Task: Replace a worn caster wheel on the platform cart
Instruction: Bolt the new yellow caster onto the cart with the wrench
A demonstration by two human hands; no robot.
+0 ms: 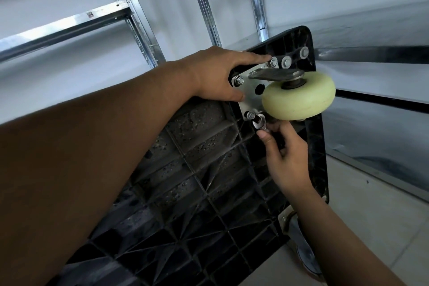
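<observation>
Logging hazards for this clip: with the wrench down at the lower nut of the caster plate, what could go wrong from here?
1. The right hand pinches the wrench close to its head, under the caster wheel; a slip off the lower nut could knock knuckles into the cart ribs.
2. The left hand steadies the tipped cart at the mounting plate; it may shift if that hold eases.

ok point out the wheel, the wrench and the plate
wheel (299, 97), head view, on its tread
wrench (258, 123), head view, on its head
plate (248, 104), head view, on bare metal left of the wheel
</observation>
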